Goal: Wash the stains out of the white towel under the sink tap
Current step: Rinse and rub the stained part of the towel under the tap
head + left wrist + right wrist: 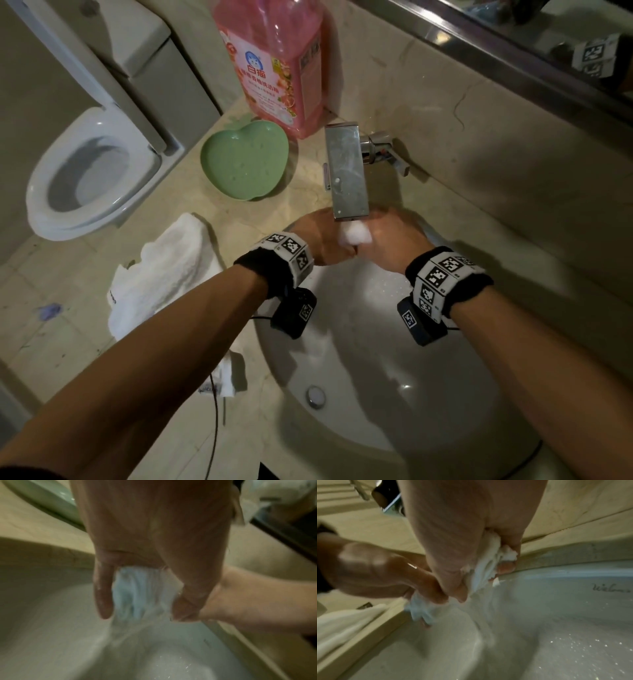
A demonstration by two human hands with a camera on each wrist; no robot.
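Observation:
A small bunched white towel (354, 235) sits between both my hands, right below the flat metal tap spout (346, 171) and over the white sink basin (376, 359). My left hand (327, 241) grips its left part, fingers curled round the wet cloth (135, 591). My right hand (382, 238) grips the other part, with cloth (488, 563) squeezed out between thumb and fingers. The two hands touch each other. Water runs off the towel into the basin. Most of the towel is hidden inside the fists.
A second white towel (164, 274) lies on the beige counter left of the sink. Behind it sit a green apple-shaped dish (245, 161) and a pink detergent bottle (277, 65). The drain plug (315, 395) is near the basin's front. A toilet (85, 178) stands at far left.

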